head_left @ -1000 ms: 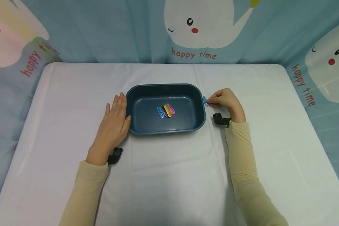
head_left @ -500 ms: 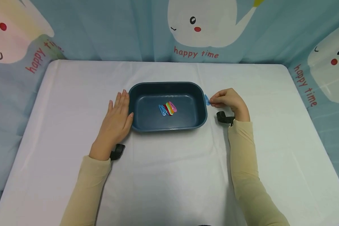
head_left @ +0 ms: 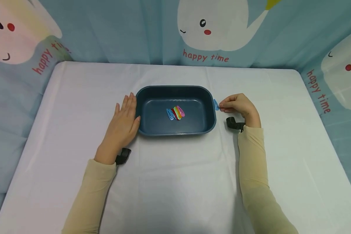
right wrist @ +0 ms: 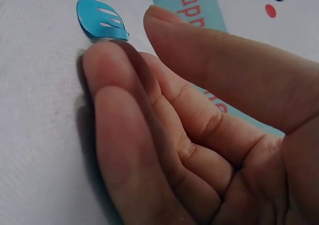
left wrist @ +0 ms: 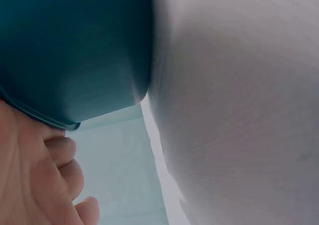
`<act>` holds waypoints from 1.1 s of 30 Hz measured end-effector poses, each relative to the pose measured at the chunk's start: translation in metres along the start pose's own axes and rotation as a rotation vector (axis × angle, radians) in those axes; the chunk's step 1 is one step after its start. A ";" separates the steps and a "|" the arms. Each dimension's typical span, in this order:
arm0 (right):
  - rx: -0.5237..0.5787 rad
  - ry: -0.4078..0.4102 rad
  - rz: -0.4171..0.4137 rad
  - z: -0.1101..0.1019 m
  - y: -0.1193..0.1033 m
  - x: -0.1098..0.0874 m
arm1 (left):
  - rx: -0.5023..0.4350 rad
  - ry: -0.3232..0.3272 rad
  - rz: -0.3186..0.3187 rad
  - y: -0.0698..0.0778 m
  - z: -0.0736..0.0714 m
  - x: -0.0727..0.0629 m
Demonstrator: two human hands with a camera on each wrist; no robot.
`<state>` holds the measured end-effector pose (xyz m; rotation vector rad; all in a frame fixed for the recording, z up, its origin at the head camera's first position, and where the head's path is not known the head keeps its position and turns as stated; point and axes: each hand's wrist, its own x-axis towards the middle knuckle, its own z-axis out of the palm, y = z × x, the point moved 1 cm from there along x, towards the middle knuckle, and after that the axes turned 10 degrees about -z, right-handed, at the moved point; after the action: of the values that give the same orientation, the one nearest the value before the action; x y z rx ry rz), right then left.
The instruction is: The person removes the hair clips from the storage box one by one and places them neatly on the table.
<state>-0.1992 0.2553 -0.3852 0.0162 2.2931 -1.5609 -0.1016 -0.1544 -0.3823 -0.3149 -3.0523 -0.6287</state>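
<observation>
A dark blue rectangular tray [head_left: 177,132] stands mid-table. Several hair clips [head_left: 176,112] in blue, red, green, orange and pink lie overlapping in a row on its floor. My left hand [head_left: 121,125] lies along the tray's left wall, fingers straight and thumb at the rim; the left wrist view shows the hand beside the rim. A single blue hair clip [right wrist: 102,21] is on the table against the tray's right outer side. Fingertips of my right hand [head_left: 238,105] reach its end. In the right wrist view the thumb stands apart from both clip and fingers.
A white cloth covers the table [head_left: 175,182]. Behind and at the sides hangs a light blue curtain [head_left: 152,32] printed with white figures and red lettering. Black wrist cameras [head_left: 235,124] are strapped to both wrists.
The whole scene has shifted slightly rightward as the head camera turned. Both hands, the tray and the blue clip keep nearly the same places relative to each other.
</observation>
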 end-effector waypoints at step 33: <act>0.178 0.046 -0.067 -0.007 -0.008 -0.005 | -0.015 0.001 0.001 0.000 0.000 0.002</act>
<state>-0.1982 0.2598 -0.3738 0.0220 2.2017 -1.8122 -0.1034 -0.1541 -0.3824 -0.3164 -3.0474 -0.6511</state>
